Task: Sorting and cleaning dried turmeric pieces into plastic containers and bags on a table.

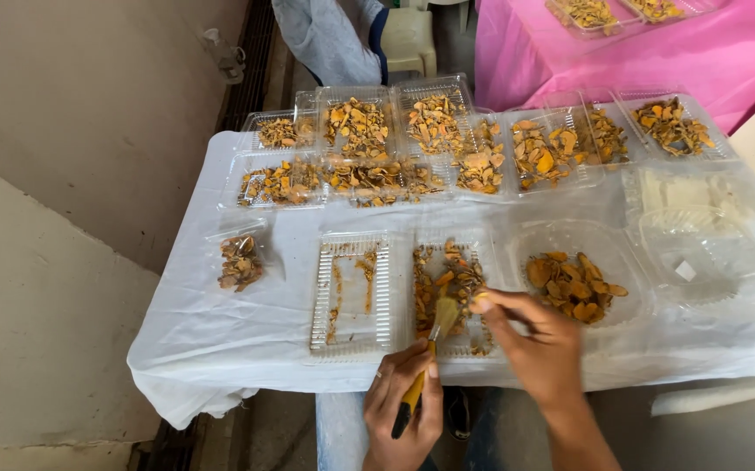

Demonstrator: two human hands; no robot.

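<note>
White cloth (247,336) covering a table, hanging down at the near-left corner, with a bare pale wall (64,174) to the left and a pink-covered table (726,52) at the far right. Sitting behind the white table's far edge, another person in a light grey sleeve (325,39), next to a cream plastic stool (411,39).

Lying across the far half of the cloth, a crowded row of clear plastic trays (447,139) filled with dried orange-yellow slices. Resting alone near the left edge, a small clear bag (240,260) of darker pieces. Sitting in the near row, a nearly empty ribbed tray (351,292) with only streaks of yellow dust, then the open tray (458,292) being worked over, then a round clear container (580,283) holding larger orange slices. Stacking up at the right, empty clear containers (704,253).

Gripping a small brush (425,362) by its yellow and black handle, the left hand (402,410), fingers wrapped closed around it, bristles pointing up and touching the near part of the open tray. Reaching in from the right over that same tray, the right hand (539,344), fingers drawn together with the yellow-stained fingertips (480,303) just beside the bristles; whether pinching a slice, impossible to tell.
</note>
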